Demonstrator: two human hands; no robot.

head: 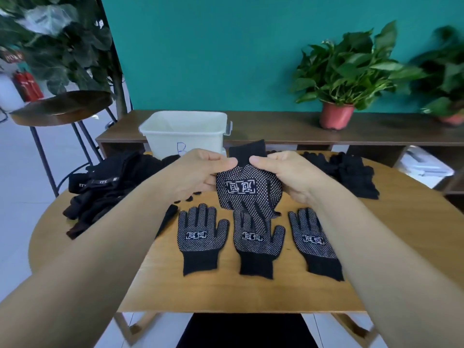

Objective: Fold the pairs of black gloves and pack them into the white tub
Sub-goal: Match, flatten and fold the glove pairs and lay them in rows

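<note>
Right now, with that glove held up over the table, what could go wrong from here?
1. The left hand and right hand pinch the held glove only near its upper edge, so its dangling fingers may flop open before it reaches the white tub.
2. Those fingers hang over the middle flat glove and could drag it out of line.

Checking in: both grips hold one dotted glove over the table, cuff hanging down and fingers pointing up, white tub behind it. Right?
Not quite. The head view shows the dotted glove the other way up: cuff on top, fingers hanging down. The rest holds: left grip and right grip both pinch it over the table, with the white tub behind.
</note>
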